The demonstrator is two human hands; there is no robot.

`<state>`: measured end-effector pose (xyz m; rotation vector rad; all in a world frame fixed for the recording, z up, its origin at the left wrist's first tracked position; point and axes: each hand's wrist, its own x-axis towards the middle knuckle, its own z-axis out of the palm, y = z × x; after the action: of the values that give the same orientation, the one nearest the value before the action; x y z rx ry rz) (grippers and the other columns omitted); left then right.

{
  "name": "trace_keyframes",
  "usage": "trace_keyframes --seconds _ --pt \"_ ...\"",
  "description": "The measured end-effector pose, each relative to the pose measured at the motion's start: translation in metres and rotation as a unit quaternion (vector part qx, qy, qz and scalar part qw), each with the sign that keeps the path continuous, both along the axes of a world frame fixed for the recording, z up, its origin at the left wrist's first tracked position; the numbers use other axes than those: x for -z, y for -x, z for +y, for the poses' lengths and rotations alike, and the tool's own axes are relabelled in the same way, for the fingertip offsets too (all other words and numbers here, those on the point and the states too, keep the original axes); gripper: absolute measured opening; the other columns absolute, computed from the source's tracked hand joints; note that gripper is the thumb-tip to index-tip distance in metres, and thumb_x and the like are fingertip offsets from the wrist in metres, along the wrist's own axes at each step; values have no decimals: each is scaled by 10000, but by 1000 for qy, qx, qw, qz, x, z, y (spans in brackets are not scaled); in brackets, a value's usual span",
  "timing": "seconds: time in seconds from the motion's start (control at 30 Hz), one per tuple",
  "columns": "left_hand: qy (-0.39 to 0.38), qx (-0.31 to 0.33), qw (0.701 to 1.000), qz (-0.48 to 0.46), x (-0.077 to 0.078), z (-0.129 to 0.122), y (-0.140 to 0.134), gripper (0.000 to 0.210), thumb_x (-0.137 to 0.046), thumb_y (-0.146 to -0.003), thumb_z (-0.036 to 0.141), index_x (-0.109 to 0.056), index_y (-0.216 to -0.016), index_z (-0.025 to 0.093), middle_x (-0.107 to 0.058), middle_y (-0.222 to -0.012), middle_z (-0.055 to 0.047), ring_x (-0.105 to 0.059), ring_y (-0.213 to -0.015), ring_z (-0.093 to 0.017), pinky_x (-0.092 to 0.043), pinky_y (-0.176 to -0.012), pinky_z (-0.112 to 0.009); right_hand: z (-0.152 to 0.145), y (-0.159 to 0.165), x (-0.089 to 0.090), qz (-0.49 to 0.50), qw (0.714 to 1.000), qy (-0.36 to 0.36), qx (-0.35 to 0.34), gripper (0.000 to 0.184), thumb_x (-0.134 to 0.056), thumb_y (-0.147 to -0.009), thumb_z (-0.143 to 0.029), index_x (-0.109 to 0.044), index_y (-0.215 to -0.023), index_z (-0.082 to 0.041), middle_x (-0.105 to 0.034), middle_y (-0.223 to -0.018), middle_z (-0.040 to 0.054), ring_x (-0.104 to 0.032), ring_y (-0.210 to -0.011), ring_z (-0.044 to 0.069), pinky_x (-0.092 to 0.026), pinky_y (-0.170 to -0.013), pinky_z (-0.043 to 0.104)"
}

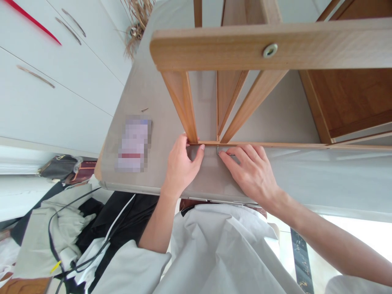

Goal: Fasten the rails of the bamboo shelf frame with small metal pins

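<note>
A light-brown wooden frame (208,49) stands on the table, its thick top rail near the camera and a thin lower rail (275,145) running across near the table's front. My left hand (182,165) grips the left end of that lower rail, thumb in front and fingers behind, partly hidden. Just to the right, my right hand (252,171) pinches a small metal L-shaped hex key (218,150) against the rail's front side, below a slanted slat (255,108). Its far end is mostly covered by my fingers. A bolt head (270,50) shows in the top rail.
On the table (137,85) at left lie a blurred-out flat item (133,145) and a small screw (144,109). A brown wooden panel (352,98) is at right. White cabinets (39,94), dried stalks (134,32), bags (59,167) and clothes with cables (61,224) are at left.
</note>
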<state>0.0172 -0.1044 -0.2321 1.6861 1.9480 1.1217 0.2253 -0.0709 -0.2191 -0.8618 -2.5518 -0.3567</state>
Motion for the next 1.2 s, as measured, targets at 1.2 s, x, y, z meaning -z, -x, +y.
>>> trace_keyframes --seconds 1.2 --pt "-2 -1 1000 5 1 1 0 227 -654 -950 303 -576 -1156 248 -738 -1153 -50 -709 -1054 -223 -573 -998 -416 1 4 10 75 996 54 14 210 -595 -938 -30 -701 -982 -205 -758 -899 13 -625 -893 175 -405 -842 331"
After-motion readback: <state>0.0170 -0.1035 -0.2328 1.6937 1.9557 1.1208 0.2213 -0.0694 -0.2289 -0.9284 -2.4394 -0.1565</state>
